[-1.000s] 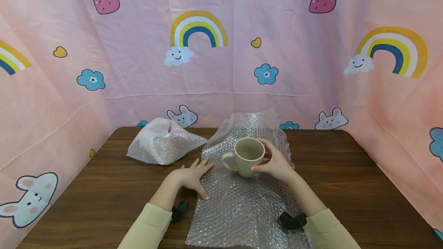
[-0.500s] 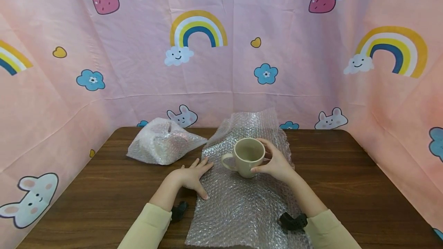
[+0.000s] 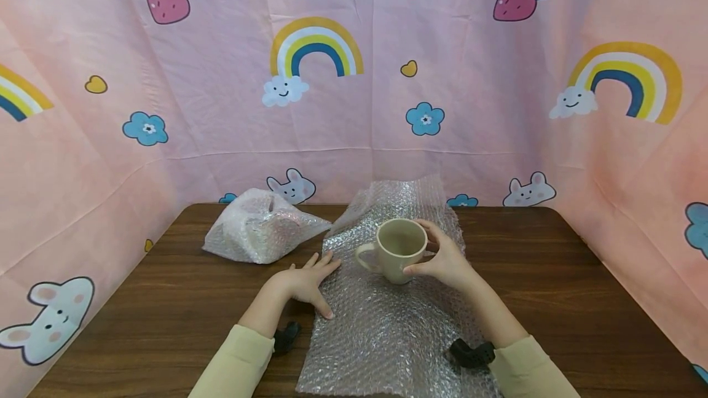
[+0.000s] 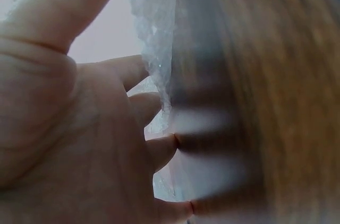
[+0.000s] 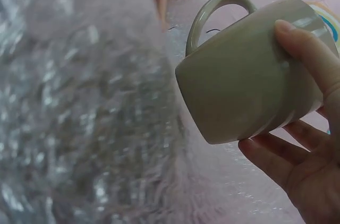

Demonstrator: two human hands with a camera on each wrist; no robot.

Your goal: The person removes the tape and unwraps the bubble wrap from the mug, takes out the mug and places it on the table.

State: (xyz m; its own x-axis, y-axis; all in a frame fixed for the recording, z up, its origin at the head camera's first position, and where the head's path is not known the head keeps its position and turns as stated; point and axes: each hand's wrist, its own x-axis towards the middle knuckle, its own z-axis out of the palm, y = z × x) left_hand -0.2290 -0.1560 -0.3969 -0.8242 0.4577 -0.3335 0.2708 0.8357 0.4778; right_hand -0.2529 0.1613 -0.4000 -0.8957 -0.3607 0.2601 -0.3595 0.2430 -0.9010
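A beige mug [image 3: 395, 258] is over the middle of a bubble wrap sheet [image 3: 365, 336], its mouth up and its handle toward the left. My right hand [image 3: 445, 263] grips the mug from its right side, thumb on the near wall and fingers round the far side. In the right wrist view, the thumb [image 5: 300, 43] presses the mug's wall and the fingers reach around below. Whether the base touches the sheet I cannot tell. My left hand [image 3: 306, 281] rests with spread fingers on the sheet's left edge, and the left wrist view shows its fingertips against the wrap.
A bubble-wrapped bundle [image 3: 260, 229] sits on the brown wooden table [image 3: 166, 300] at the back left, its contents hidden. The sheet's far end rises against the pink printed curtain [image 3: 332, 121] that encloses the back and sides.
My right hand and the mug have shifted slightly to the right. The left hand, the sheet and the wrapped bundle have stayed in place.
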